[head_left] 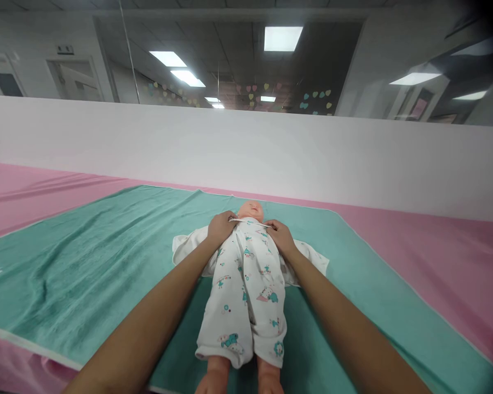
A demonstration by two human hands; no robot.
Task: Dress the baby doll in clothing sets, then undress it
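A baby doll (251,209) lies on its back on a green towel (86,262), its bare feet towards me. White printed pants (267,295) cover it from the ankles up to just below the chin. The waistband is stretched sideways between my hands. My left hand (222,227) pinches its left end, and my right hand (281,238) grips the other end. White printed cloth (314,256), seemingly the doll's top, spreads out on both sides beneath my wrists. The doll's arms and trunk are hidden.
A pink sheet (443,257) lies under the towel and shows around its edges. Behind the doll runs a low white wall (246,153), with glass panes above it. The towel has wrinkles on the left.
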